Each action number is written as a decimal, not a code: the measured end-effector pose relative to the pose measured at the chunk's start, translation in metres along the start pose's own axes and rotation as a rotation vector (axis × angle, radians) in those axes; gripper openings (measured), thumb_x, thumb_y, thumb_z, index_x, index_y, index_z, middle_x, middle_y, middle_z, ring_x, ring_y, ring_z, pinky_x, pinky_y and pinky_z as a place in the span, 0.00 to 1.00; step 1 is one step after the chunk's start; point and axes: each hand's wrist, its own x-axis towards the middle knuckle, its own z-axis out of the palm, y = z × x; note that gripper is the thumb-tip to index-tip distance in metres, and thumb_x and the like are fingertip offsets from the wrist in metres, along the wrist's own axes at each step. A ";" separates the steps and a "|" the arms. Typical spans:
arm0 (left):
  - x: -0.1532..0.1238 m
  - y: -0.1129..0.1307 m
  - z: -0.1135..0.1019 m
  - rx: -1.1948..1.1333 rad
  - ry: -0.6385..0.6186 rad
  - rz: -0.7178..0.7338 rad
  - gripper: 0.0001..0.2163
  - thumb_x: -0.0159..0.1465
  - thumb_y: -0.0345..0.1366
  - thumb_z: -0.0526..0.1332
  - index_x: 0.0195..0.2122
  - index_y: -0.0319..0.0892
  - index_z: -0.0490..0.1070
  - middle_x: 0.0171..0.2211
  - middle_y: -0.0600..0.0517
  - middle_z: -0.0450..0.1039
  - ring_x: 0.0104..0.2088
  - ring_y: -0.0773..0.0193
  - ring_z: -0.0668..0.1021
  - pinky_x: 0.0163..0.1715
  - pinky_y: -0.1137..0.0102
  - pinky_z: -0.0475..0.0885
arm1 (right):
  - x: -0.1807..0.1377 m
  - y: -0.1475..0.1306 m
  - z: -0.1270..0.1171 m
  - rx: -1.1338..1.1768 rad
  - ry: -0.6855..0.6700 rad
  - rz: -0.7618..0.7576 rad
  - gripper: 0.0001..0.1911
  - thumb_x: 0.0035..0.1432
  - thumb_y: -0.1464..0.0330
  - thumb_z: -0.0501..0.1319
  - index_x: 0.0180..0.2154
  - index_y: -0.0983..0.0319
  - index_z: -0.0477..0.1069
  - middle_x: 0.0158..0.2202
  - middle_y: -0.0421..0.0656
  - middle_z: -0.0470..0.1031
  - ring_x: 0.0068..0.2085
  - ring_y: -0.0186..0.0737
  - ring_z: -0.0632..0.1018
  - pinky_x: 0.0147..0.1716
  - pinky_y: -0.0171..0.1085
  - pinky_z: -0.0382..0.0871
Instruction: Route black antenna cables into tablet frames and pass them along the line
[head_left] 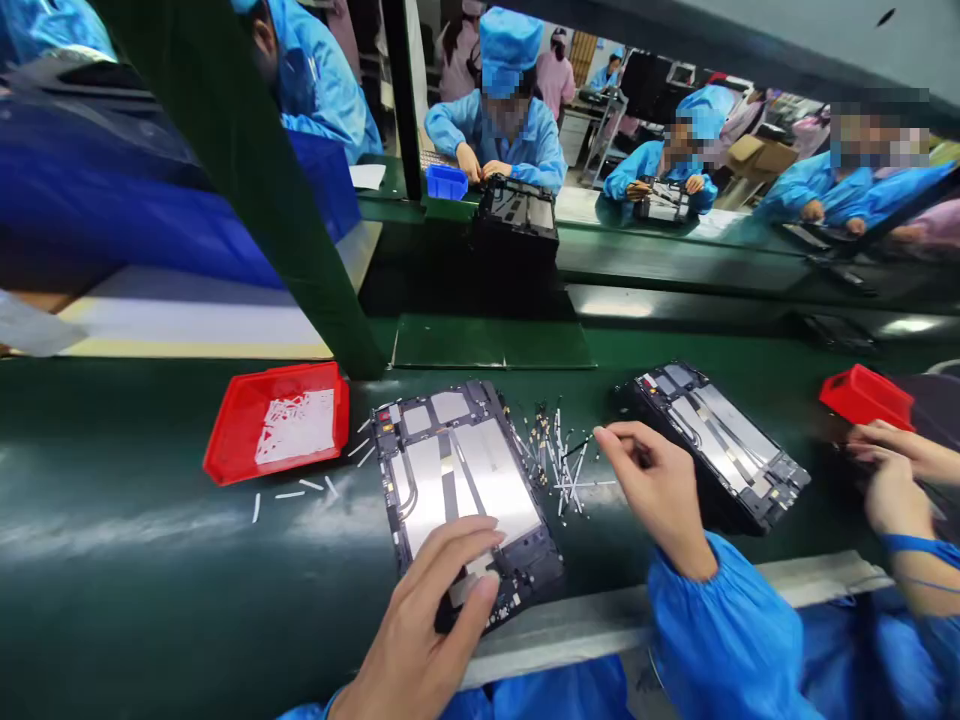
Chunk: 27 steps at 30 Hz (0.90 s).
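Note:
An opened tablet-like device (480, 465), with silver battery panels and dark circuit parts, lies before me on the green bench. My left hand (439, 600) rests over its lower edge, fingers stretched out and apart, gripping nothing. To the right of the device is a loose pile of thin black and white cables (564, 460) with small end connectors. Over that pile, my right hand (660, 490) pinches thumb and forefinger together on what looks like one thin dark cable (579, 446). Just beyond this hand sits a stack of similar opened devices (716, 435).
A red tray (217, 440) holding a white perforated sheet stands left, with small white strips (290, 494) nearby. At far right, a co-worker's hands (896, 475) work beside another red bin (866, 395). A green post (255, 190) rises at left. Workers in blue sit opposite.

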 end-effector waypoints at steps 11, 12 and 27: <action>-0.007 0.012 -0.013 -0.271 -0.041 -0.226 0.09 0.68 0.34 0.58 0.35 0.46 0.78 0.25 0.59 0.78 0.24 0.73 0.78 0.27 0.81 0.74 | -0.058 -0.062 0.028 0.429 -0.331 -0.062 0.10 0.60 0.65 0.62 0.27 0.61 0.75 0.26 0.42 0.78 0.23 0.32 0.74 0.19 0.29 0.66; -0.008 0.011 -0.018 -0.277 -0.012 -0.220 0.08 0.67 0.33 0.59 0.37 0.47 0.78 0.25 0.59 0.78 0.23 0.73 0.78 0.26 0.80 0.73 | -0.058 -0.062 0.029 0.435 -0.341 -0.055 0.10 0.59 0.65 0.62 0.26 0.61 0.75 0.26 0.42 0.77 0.24 0.33 0.75 0.20 0.29 0.66; -0.003 -0.003 -0.066 -0.187 0.209 0.000 0.08 0.61 0.26 0.64 0.35 0.46 0.78 0.29 0.56 0.80 0.27 0.68 0.79 0.28 0.74 0.75 | -0.061 -0.065 0.037 0.425 -0.623 -0.191 0.04 0.58 0.72 0.64 0.33 0.58 0.77 0.34 0.41 0.74 0.31 0.31 0.76 0.26 0.29 0.69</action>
